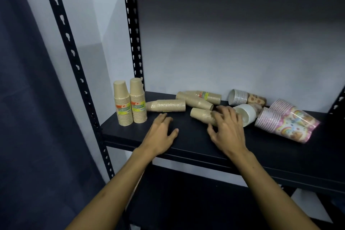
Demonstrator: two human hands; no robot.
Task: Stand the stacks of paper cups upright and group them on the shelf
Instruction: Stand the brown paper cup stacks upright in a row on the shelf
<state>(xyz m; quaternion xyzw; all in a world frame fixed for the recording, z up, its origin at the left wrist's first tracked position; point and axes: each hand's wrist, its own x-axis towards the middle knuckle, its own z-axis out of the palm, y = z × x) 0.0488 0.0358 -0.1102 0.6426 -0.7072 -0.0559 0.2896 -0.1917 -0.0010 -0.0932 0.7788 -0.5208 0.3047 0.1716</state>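
Two tan cup stacks (130, 101) stand upright side by side at the left end of the black shelf (186, 142). Several more tan stacks lie on their sides: one (166, 106) just right of the upright pair, two (199, 99) further back, and one (202, 115) under my right hand (226, 127). That hand reaches over this stack with spread, slightly bent fingers touching it; a grip is not plain. My left hand (161, 134) hovers open over the shelf, below the nearest lying stack, holding nothing. White cups (245, 115), a patterned stack (242, 97) and pink rainbow stacks (287, 119) lie at the right.
Black slotted uprights (74, 65) frame the shelf at the left, with another upright (133, 39) at the back left corner. A white wall closes the back. A dark curtain (28, 99) hangs at the far left. A lower shelf (186, 201) sits beneath.
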